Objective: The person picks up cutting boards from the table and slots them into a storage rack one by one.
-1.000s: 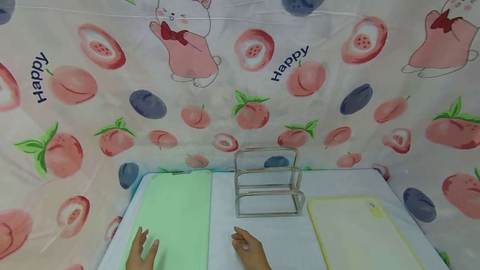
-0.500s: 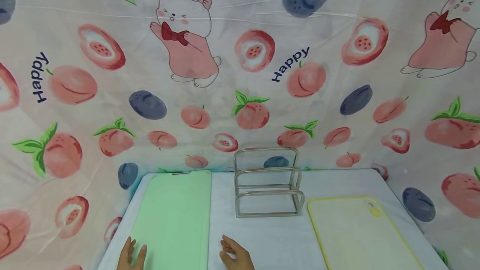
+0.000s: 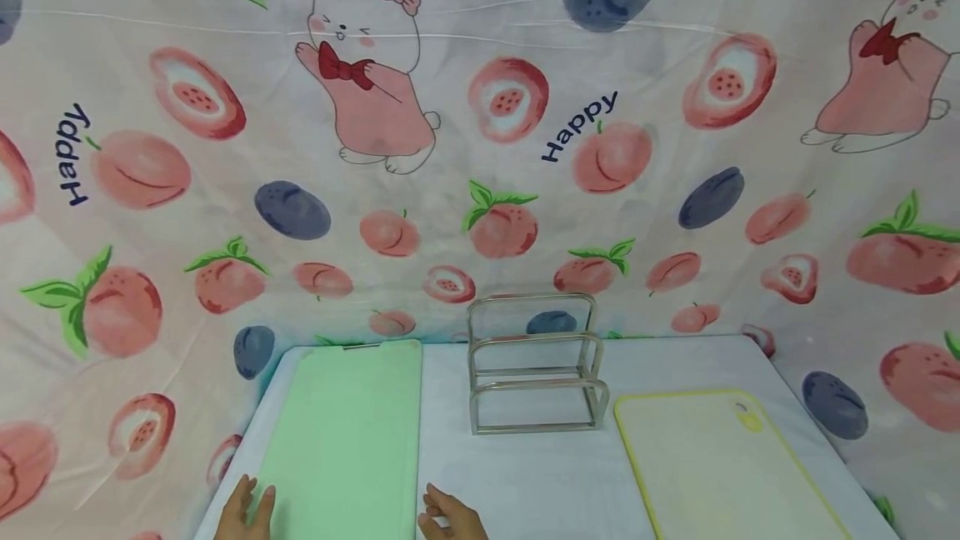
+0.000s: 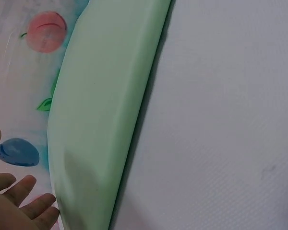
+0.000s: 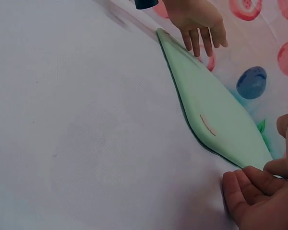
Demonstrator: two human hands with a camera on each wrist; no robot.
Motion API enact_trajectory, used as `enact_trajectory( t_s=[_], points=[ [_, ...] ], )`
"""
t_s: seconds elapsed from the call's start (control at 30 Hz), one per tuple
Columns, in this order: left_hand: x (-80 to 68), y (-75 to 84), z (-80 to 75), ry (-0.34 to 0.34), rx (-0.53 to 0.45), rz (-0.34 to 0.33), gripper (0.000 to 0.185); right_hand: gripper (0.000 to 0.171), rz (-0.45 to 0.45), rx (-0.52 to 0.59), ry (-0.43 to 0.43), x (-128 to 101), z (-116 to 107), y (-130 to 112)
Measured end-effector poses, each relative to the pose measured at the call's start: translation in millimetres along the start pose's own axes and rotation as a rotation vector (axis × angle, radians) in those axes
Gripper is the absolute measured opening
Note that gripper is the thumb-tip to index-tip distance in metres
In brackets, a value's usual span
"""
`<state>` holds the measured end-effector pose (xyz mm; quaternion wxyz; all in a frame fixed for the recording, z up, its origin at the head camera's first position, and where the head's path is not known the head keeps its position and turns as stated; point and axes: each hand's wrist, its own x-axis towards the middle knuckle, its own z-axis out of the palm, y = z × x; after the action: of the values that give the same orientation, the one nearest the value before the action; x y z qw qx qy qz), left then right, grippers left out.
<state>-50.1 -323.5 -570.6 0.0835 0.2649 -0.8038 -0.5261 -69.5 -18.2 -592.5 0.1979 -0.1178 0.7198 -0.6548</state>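
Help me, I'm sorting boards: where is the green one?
In the head view the green board lies flat at table left, beside the metal rack, between both hands.

Plastic boards, metal rack, cloth all round you

Your green board (image 3: pixel 341 432) looks smooth, matt plastic; the yellow-rimmed board (image 3: pixel 720 465) at 3 o'clock likewise. The rack (image 3: pixel 536 369) is shiny metal. White tablecloth (image 3: pixel 525 482) finely woven; printed backdrop (image 3: pixel 480 148) soft cloth.

A white table (image 3: pixel 525 482) fills the lower frame. A cloth backdrop (image 3: pixel 480 148) printed with peaches, plums, bunnies and "Happy" hangs from nine to three o'clock. Light is soft, even.
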Motion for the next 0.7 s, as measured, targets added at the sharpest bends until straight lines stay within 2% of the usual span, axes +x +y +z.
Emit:
enact_trajectory(
  t_s=[0.17,0.4,0.53,0.7],
  points=[
    [7.1,-0.4,-6.2,-0.055,0.062,-0.009,0.074,0.06,0.005,0.052,-0.047,-1,5,-2],
    [14.1,-3.4,-7.6,-0.037,0.135,-0.029,0.069,0.06,-0.018,0.042,-0.121,3,5,2],
    [17.3,-7.0,-9.5,-0.049,0.198,-0.014,0.065,0.058,-0.024,0.036,-0.106,3,5,4],
    [20.2,-10.0,-9.3,-0.012,0.259,0.002,0.062,0.061,0.036,0.075,-0.057,3,6,3]
  ],
)
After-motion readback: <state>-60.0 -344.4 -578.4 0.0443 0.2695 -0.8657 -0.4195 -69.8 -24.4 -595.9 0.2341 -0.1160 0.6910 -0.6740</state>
